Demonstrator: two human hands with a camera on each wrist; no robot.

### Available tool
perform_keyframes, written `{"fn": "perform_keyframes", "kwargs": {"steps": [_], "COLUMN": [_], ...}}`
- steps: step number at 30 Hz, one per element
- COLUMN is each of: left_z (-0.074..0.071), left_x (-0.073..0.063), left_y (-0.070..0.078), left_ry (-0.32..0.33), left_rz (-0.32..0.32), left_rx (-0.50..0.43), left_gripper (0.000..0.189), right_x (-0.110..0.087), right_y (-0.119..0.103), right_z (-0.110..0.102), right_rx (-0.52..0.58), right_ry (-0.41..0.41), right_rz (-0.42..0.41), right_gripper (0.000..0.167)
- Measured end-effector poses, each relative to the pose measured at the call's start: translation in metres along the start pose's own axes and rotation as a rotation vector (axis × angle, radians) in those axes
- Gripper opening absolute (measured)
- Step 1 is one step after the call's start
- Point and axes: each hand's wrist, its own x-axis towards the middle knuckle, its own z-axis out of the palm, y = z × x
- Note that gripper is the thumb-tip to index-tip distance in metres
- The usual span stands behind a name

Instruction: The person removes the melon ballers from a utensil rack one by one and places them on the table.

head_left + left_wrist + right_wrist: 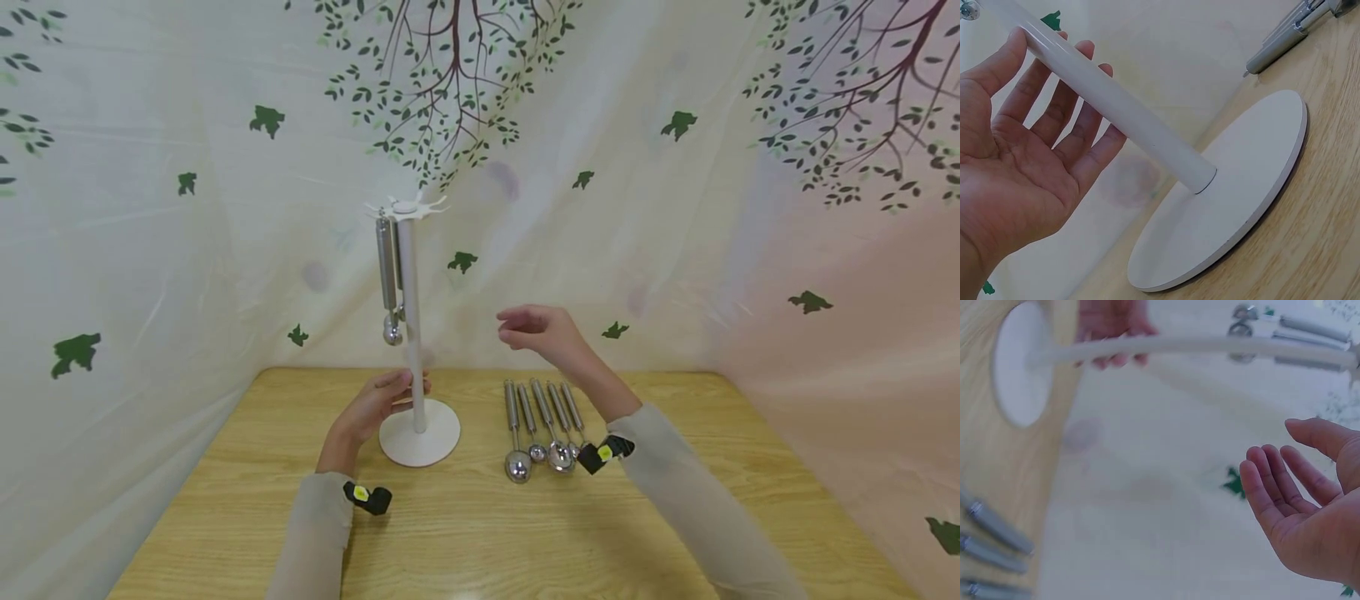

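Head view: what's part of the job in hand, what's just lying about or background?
Likely part of the job:
- white stand
- metal utensils hanging on it
- row of five utensils on the table
- left hand, at the stand's pole
- right hand, raised, holding nothing

Background or worn:
- wooden table
- leaf-print sheet
- black wrist devices

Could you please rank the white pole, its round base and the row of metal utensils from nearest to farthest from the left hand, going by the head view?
From the left hand:
1. White pole: nearest, right at the fingers.
2. Round base: at the pole's foot, just below and right of the fingers.
3. Row of metal utensils: farthest, to the right beyond the base.
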Motion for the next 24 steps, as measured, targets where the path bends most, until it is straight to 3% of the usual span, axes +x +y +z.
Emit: {"fn": "perform_keyframes", "kwargs": {"steps": [10, 19, 24], "left_z": [0.001, -0.001, -0.001], "left_x": [0.001, 0.001, 0.001], "left_y": [0.001, 0.0, 0.002], "left_ry": [0.017, -0.008, 0.0], "left_rz": [-0.021, -0.006, -0.016], "left_rx": [-0.009, -0.025, -0.032], "left_gripper": [0.026, 0.027, 0.033], "right_x": [0.016, 0.029, 0.033], "right_y": [-0.057, -0.078, -0.086], "right_z": [0.044, 0.072, 0.081], "right_rx": [0.139, 0.233, 0.241], "right_ry": [-0.031, -0.059, -0.079], "right_rz": [-0.123, -0.229, -0.248], "right_gripper": [0.034, 0.037, 0.039]}}
